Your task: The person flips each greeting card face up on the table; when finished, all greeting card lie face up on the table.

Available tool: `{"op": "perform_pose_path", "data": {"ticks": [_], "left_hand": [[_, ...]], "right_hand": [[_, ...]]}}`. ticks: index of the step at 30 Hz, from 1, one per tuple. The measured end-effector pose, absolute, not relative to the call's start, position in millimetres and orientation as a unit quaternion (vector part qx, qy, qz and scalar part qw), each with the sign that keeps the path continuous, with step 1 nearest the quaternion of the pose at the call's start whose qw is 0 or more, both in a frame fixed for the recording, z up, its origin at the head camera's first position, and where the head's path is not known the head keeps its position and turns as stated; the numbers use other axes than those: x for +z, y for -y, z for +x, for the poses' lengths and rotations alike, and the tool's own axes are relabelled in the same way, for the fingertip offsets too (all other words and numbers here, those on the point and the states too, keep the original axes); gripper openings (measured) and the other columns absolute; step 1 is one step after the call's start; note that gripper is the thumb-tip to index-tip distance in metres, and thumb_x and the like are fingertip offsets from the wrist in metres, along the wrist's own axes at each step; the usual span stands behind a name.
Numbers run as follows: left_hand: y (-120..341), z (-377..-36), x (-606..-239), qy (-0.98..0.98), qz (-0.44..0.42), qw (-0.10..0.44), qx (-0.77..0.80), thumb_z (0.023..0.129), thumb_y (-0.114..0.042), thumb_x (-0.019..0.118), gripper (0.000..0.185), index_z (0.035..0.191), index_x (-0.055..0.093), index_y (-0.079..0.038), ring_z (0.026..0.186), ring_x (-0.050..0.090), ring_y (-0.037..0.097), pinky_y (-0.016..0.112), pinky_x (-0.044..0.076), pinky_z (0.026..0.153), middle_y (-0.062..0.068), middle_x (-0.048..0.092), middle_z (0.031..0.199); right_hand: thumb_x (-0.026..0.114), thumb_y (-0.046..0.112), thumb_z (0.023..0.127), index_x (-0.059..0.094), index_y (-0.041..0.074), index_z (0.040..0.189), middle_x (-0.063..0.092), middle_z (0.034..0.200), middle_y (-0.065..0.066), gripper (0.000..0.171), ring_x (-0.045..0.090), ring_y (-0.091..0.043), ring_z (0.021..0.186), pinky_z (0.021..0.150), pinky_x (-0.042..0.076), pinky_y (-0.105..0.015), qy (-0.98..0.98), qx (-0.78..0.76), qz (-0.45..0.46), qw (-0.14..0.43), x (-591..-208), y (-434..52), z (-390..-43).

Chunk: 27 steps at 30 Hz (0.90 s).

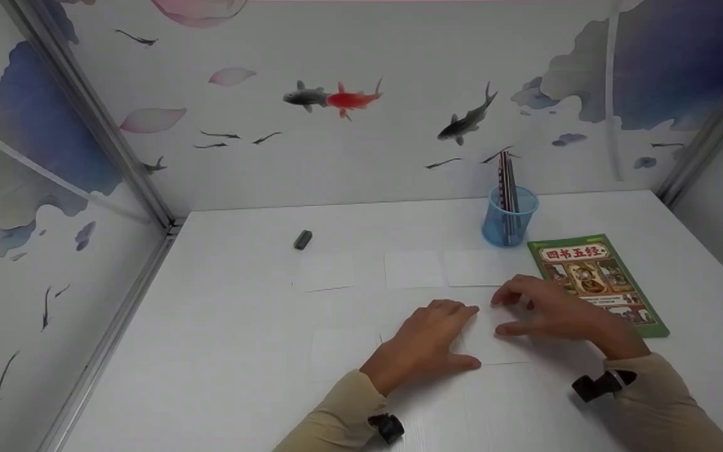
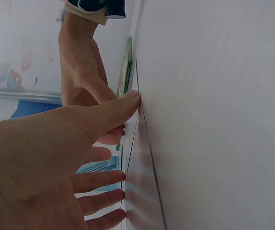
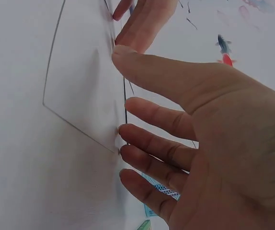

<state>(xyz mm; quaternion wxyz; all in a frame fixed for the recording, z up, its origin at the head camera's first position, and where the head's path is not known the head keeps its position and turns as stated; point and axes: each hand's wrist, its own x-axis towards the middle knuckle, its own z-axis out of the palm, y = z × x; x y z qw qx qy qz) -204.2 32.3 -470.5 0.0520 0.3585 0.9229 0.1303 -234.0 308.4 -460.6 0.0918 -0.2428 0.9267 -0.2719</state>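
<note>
A thin white square card point(image 1: 487, 351) lies flat on the white table between my two hands. The left hand point(image 1: 427, 339) rests at its left side, fingers extended and thumb apart, fingertips down on the surface. At the card's right side is my right hand point(image 1: 546, 314), its fingers loosely bent and its thumb apart. In the right wrist view the right hand's fingertips point(image 3: 128, 146) touch or nearly touch the surface by a card edge. More white cards, such as one at the back point(image 1: 415, 270) and one at the front left point(image 1: 344, 348), lie in two rows.
A blue mesh cup point(image 1: 509, 220) with several pencils stands at the back right. A green-edged book point(image 1: 594, 282) lies beside the right hand, partly behind the forearm. A small dark block point(image 1: 303, 240) sits behind the cards. Patterned walls enclose the table's back and sides.
</note>
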Motion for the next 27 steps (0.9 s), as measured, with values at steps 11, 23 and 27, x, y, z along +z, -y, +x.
{"op": "perform_pose_path", "data": {"ticks": [11,23,27], "left_hand": [[-31.2,-207.8,-474.0,-0.924,0.349,0.056,0.148,0.098,-0.058,0.076,0.075,0.160,0.053,-0.024,0.147,0.052,0.014,0.033,0.047,0.121,-0.004,0.059,0.156],[-33.6,-209.6,-476.8,-0.923,0.358,0.031,0.139,0.098,-0.061,0.074,0.075,0.159,0.054,-0.023,0.141,0.056,0.016,0.034,0.050,0.117,-0.002,0.061,0.149],[-32.4,-208.0,-476.3,-0.920,0.356,0.043,0.157,0.097,-0.061,0.075,0.078,0.160,0.051,-0.023,0.143,0.053,0.016,0.035,0.048,0.119,-0.001,0.058,0.152]], "right_hand": [[0.092,0.055,0.082,0.073,0.020,0.124,0.063,0.124,0.000,0.057,0.056,-0.020,0.113,0.096,0.054,-0.037,-0.937,-0.238,-0.222,0.128,-459.4,-302.7,-231.6],[0.098,0.061,0.070,0.063,0.015,0.132,0.059,0.131,-0.008,0.085,0.055,-0.030,0.121,0.108,0.054,-0.060,-0.953,-0.161,-0.213,0.141,-448.1,-288.5,-220.5],[0.099,0.058,0.071,0.063,0.013,0.131,0.060,0.129,-0.008,0.083,0.055,-0.029,0.120,0.106,0.054,-0.059,-0.952,-0.160,-0.225,0.132,-447.6,-287.5,-219.1]]}}
